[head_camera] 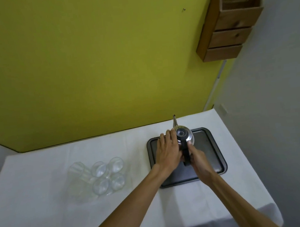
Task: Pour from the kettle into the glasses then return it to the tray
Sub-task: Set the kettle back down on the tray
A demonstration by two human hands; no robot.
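A yellow-green wall (86, 64) fills the far side, meeting a pale grey wall (281, 100) on the right. High at the corner hangs a wooden shelf unit (228, 25) with open compartments. A white cloth (45, 215) covers the surface. Light is soft and even.

Silver kettle (186, 136) with black handle, apparently dark-grey tray (215, 149), white tablecloth (44, 205).

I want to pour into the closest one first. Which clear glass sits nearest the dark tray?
The back-right clear glass; it stands closest to the dark tray.
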